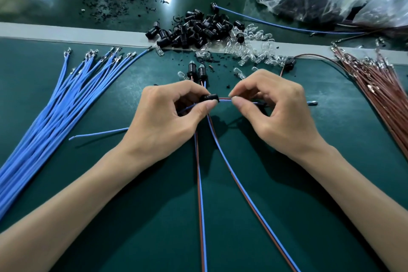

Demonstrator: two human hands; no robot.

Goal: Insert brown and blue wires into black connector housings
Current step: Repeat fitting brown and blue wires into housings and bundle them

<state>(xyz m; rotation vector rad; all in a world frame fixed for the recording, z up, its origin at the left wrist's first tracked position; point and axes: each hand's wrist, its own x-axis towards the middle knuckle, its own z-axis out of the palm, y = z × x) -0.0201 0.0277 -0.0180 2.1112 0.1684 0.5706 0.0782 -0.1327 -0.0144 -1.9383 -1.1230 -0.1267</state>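
I have the left hand (163, 117) pinching a black housing (209, 97) between thumb and fingers, just above the mat (154, 227) at centre. The right hand (276, 112) pinches the brown wire (224, 97) and blue wire (224, 100) together, right beside the housing's mouth — both run into it. I judge this the insertion step; whether the terminals are seated I cannot tell. The next move calls for a straight, firm push along the housing's axis, with the left hand bracing and no kink in the wires. Two finished assemblies (202, 72) lie just beyond the hands. Spare housings (198, 28) are piled farther back — blue stock (55, 104) left, brown stock (379, 86) right.
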